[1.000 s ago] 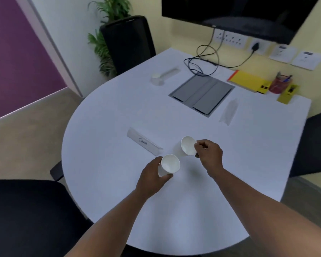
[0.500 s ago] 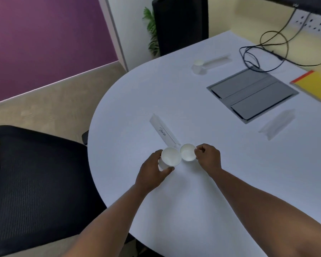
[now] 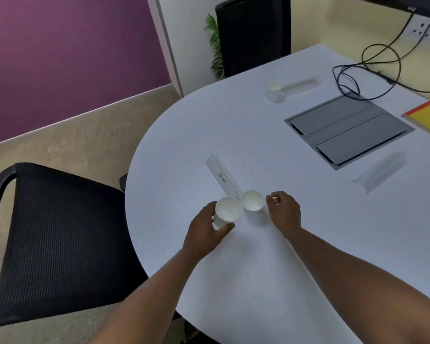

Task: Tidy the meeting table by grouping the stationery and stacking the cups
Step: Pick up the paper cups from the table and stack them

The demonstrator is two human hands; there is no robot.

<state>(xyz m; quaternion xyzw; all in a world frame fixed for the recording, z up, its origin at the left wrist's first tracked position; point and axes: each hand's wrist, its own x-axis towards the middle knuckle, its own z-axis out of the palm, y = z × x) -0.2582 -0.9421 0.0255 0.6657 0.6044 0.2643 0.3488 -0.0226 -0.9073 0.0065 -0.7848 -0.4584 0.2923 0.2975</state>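
Since the frame half a second back, the right hand (image 3: pixel 284 211) has let go of its cup and drawn a little to the right, while the view has barely shifted.

Largest first: the white bench (image 3: pixel 233 130) fills the right and centre of the frame, with a black mesh chair (image 3: pixel 60 234) at lower left. At centre, the left hand (image 3: pixel 205 230) wraps its thumb and fingers round the wall of a paper cup (image 3: pixel 228 211), held tilted with its mouth toward the camera. A second paper cup (image 3: pixel 252 200) sits just right of it, rims nearly touching, beside a name card (image 3: pixel 222 178). A third cup (image 3: pixel 273 91) stands well apart at upper centre.

These cups look light, thin-walled and easily crushed, probably a bit slick; I judge a gentle hold round the upper wall, below the stiff rolled rim, safest, and squeezing mid-wall would likely buckle them.

As for the grip: the left one is closed round its cup; the right one is loosely curled, fingertips just beside the second cup, holding nothing that I can see.
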